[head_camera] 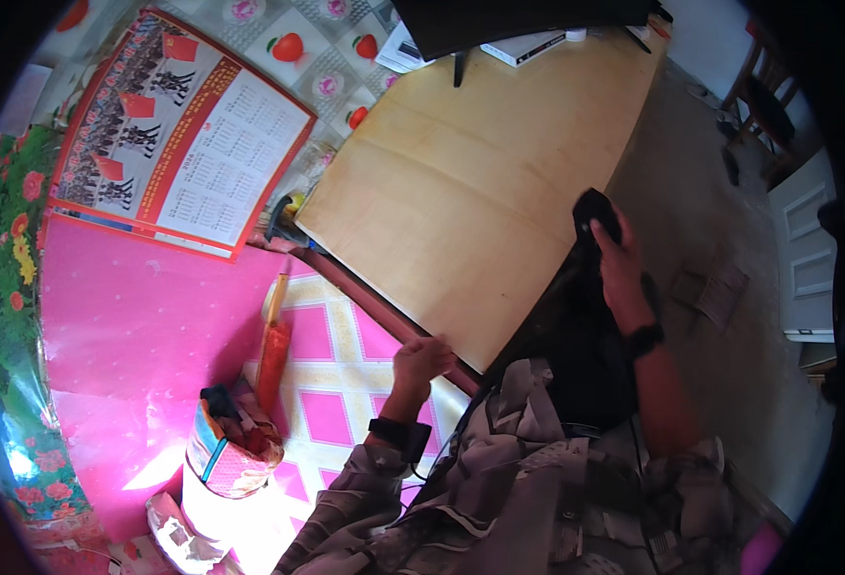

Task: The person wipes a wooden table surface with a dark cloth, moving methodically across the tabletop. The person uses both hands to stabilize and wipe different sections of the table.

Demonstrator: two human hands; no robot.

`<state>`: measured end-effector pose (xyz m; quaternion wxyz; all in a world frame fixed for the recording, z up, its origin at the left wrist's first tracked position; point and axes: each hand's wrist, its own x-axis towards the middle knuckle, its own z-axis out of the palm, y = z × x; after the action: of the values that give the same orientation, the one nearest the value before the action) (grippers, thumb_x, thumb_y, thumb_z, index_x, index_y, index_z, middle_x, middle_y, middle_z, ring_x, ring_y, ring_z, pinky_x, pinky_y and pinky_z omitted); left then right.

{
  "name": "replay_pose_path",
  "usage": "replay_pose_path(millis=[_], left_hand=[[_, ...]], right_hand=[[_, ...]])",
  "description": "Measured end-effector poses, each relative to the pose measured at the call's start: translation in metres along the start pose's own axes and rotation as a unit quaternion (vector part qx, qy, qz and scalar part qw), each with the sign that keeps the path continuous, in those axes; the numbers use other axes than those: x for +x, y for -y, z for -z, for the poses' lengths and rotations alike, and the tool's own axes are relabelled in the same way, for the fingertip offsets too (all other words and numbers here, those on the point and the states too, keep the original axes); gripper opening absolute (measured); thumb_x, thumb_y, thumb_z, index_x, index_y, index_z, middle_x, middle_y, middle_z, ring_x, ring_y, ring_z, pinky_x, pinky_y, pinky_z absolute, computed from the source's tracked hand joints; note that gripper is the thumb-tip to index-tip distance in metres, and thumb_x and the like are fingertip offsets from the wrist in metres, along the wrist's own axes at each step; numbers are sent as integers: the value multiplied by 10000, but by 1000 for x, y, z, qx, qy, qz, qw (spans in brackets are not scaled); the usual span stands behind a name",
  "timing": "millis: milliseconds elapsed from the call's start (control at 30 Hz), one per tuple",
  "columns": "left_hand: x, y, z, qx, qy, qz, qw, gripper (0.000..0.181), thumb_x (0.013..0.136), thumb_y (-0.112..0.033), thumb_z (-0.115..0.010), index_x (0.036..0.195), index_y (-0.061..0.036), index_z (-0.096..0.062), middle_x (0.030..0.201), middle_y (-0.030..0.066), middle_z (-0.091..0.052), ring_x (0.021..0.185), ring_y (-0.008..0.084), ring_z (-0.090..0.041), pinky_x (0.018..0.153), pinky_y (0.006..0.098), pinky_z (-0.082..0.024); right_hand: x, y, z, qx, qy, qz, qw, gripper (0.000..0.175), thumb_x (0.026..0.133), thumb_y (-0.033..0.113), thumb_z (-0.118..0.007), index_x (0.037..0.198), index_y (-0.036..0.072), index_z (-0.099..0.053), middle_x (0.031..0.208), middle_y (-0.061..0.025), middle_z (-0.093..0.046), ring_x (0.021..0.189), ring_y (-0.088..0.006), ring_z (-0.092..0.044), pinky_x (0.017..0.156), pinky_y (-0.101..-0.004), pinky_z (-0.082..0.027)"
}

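My right hand (618,266) is raised at the right side of the wooden table (451,208) and grips a small black object (596,214). Its exact kind is too dark to tell. Over the near left edge of the table is my left hand (421,365), its fingers curled. Whether anything is between those fingers, or whether they touch the edge, I cannot tell. Both wrists wear black bands, such as the left wristband (397,437). A black garment or bag (573,366) lies across my lap, below my right forearm.
A black screen (523,21) and a white box (526,47) stand at the table's far end. On the left are a wall calendar (192,136), a stick in red wrapping (273,359) and a stuffed fabric bag (239,460). Wooden chairs (760,108) stand at the far right.
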<state>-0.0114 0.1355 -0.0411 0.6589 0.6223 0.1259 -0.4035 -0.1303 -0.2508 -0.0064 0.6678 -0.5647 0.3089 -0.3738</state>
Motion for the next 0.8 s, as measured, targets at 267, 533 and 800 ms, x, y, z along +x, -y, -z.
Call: replay_pose_path(millis=[267, 533, 800], left_hand=[[0, 7, 38, 27, -96, -34, 994, 177, 1052, -231, -727, 1001, -68, -683, 826, 78, -731, 721, 221, -749, 687, 357, -640], [4, 0, 12, 399, -235, -315, 829, 488, 1010, -289, -774, 1391, -13, -642, 1268, 186, -680, 1166, 328, -661, 985, 441, -561], [87, -39, -5, 514, -214, -428, 712, 696, 1037, -159, -630, 1679, -71, -376, 1778, 262, -233, 1656, 497, -145, 1331, 591, -187]], right_hand=[[-13, -26, -32, -532, 244, 238, 775, 441, 1040, 276, -632, 1471, 187, -658, 1638, -110, -539, 1540, -458, -410, 1262, -627, -299], [-100, -23, -77, -311, 522, 285, 742, 350, 966, 141, -594, 1262, 155, -780, 1444, -67, -707, 1462, -346, -543, 1242, -506, -384], [25, -33, -16, -401, 326, 296, 803, 329, 957, 76, -603, 1241, 121, -762, 1395, -131, -707, 1419, -376, -569, 1224, -467, -432]])
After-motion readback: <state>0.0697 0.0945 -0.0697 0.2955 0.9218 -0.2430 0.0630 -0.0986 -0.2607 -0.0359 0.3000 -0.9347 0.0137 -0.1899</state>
